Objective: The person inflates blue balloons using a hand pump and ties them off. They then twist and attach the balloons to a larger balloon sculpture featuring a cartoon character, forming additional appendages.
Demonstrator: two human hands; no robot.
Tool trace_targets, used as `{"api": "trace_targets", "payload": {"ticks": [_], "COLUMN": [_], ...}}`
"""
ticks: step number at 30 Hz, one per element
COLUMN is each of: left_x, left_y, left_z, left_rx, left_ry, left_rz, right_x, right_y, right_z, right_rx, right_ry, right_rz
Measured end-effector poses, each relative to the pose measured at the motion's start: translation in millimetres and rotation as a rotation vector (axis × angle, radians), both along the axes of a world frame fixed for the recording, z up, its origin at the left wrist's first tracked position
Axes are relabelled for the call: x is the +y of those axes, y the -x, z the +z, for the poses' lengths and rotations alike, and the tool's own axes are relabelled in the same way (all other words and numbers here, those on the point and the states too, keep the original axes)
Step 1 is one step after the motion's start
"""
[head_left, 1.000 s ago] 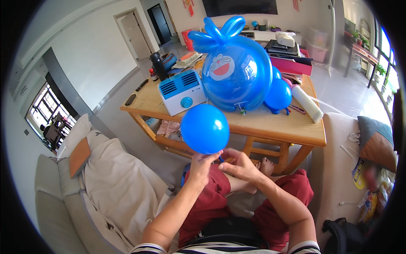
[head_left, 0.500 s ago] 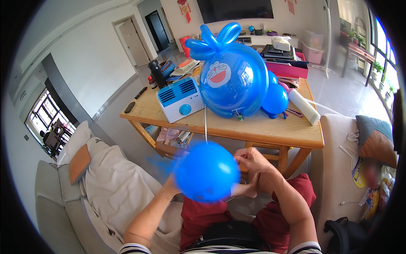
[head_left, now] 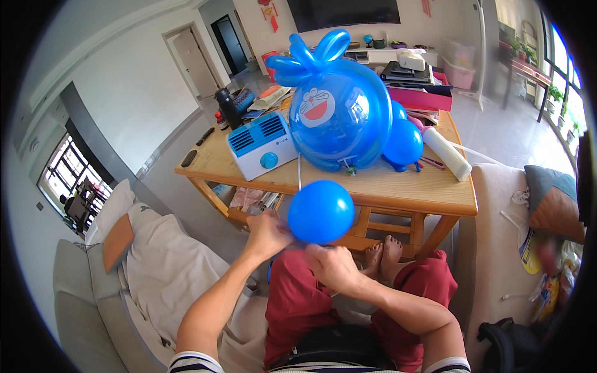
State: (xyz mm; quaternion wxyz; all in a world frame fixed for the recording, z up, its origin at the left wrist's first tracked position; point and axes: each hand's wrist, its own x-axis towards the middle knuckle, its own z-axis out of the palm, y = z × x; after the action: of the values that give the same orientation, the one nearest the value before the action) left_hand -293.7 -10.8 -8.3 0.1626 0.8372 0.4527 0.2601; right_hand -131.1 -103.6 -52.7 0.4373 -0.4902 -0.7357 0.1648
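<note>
A round blue balloon floats above my knees, in front of the table edge. At its underside my right hand is closed, pinching the balloon's lower end; the neck itself is hidden by the fingers. My left hand is beside the balloon's lower left, its fingertips smeared by motion, so its grip is unclear. On the table rests a large clear blue balloon with a printed cartoon face, blue loops on top and smaller blue balloons at its right.
The wooden table carries a white-and-blue desktop cooler, a black bottle, a white hand pump and a pink box. A blanket-covered sofa stands left; a beige seat with a cushion stands right.
The held balloon has moved up and right and looks smaller. My right hand has come down and left to its underside; my left hand now shows beside it.
</note>
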Motion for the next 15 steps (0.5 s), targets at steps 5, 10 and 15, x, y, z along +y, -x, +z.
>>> {"api": "trace_targets", "payload": {"ticks": [5, 10, 15], "left_x": [-31, -32, -43], "left_y": [-6, 11, 13], "left_z": [-8, 5, -1], "left_rx": [-0.459, -0.06, -0.45], "left_ry": [0.283, 0.116, 0.588], "left_rz": [-0.072, -0.39, -0.374], "right_x": [22, 31, 27], "right_y": [-34, -50, -33], "right_z": [6, -4, -44], "right_rx": [-0.211, -0.304, 0.275], "right_ry": [-0.45, -0.545, -0.19], "right_rz": [0.015, -0.006, 0.087]}}
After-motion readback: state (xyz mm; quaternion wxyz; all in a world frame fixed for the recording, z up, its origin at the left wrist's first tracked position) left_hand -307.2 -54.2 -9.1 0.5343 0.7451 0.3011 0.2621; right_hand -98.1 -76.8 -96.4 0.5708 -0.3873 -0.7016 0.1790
